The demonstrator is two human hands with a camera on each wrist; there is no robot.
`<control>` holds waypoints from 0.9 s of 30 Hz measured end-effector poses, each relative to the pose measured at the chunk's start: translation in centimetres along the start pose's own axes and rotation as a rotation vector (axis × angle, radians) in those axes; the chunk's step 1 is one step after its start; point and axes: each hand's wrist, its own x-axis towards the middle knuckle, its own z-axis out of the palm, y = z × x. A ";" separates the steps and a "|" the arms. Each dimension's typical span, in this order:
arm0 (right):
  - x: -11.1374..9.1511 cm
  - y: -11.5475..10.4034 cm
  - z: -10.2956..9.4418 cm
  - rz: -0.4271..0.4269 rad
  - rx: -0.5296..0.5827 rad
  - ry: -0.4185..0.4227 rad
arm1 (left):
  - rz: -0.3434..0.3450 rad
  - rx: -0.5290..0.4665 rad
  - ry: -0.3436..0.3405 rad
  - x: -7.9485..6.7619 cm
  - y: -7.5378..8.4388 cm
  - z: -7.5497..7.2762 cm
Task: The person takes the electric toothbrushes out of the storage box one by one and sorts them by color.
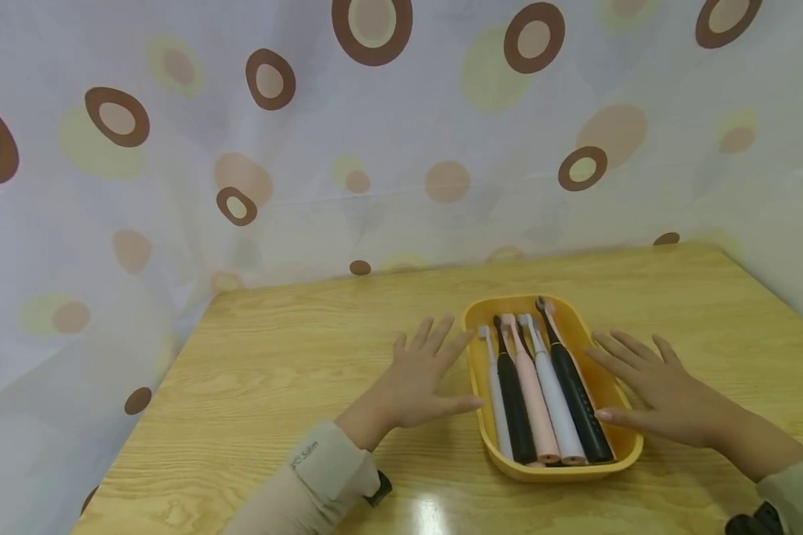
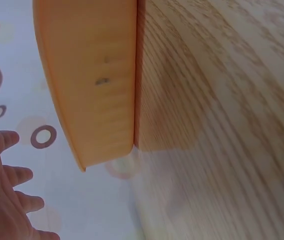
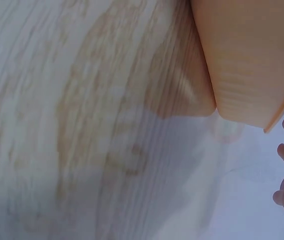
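An orange-yellow plastic basket (image 1: pixel 498 464) rests on the table, with several electric toothbrushes lying side by side in it, heads toward the far end. Among them are a black toothbrush (image 1: pixel 578 401), a pink toothbrush (image 1: pixel 534 401), a white toothbrush (image 1: pixel 559 405) and another black one to the left. My left hand (image 1: pixel 420 379) is spread at the basket's left side, thumb near the rim. On the other side my right hand (image 1: pixel 665 394) is spread too, its thumb over the rim. Neither hand grips anything. Both wrist views show the basket's outer wall (image 2: pixel 94 85) and fingers apart from it.
The wood-grain table (image 1: pixel 294 371) extends to both sides of the basket. Behind it and at the left hangs a pale cloth (image 1: pixel 388 134) with brown and yellow ovals. Dark bands (image 1: pixel 378 489) show at both sleeve cuffs.
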 end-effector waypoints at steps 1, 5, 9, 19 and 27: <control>0.0 0.0 0.0 0.003 0.002 0.000 | 0.004 -0.013 -0.002 0.1 0.1 0.0; 0.1 0.2 0.1 -0.002 0.003 -0.008 | 0.009 -0.056 -0.009 0.3 0.4 0.0; 0.1 0.4 0.0 -0.022 -0.002 -0.009 | 0.018 -0.079 -0.019 0.6 0.6 0.0; 0.1 0.8 -0.1 -0.058 0.003 -0.009 | 0.031 -0.136 -0.040 1.2 1.2 -0.2; 0.2 0.9 -0.1 -0.088 0.021 -0.009 | 0.051 -0.172 -0.057 2.1 1.7 -0.2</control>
